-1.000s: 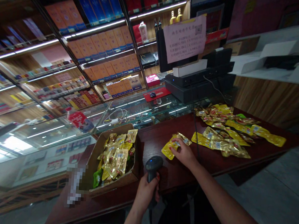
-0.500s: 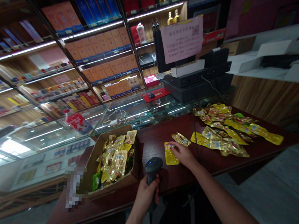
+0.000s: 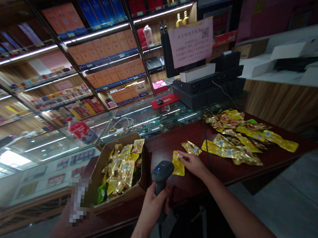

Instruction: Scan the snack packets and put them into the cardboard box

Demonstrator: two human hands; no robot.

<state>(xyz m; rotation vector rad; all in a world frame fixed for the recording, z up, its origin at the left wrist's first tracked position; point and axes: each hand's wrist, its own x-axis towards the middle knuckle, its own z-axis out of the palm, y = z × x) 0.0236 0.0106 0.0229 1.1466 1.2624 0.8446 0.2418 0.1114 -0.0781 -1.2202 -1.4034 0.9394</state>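
Note:
My left hand (image 3: 155,202) is wrapped round the handle of a dark barcode scanner (image 3: 163,171), a blue light showing on its head. To its right, my right hand (image 3: 195,164) has its fingers closed at the upper right edge of a yellow snack packet (image 3: 179,168), which lies on the dark red table (image 3: 159,150). A gold snack packet (image 3: 191,148) rests just beyond those fingers. On the left stands an open cardboard box (image 3: 143,176) filled with gold and yellow packets (image 3: 121,167), a green one among them.
More snack packets (image 3: 242,154) are heaped along the right part of the table. A thin dark cable (image 3: 205,131) hangs before them. Behind are a glass counter (image 3: 137,119), a mouse (image 3: 160,101), and a monitor (image 3: 165,58) with a paper sign (image 3: 191,43).
My left hand has raised the scanner head slightly and tilted it. My right hand stays at the yellow packet, which has shifted slightly left. The view has also moved a little.

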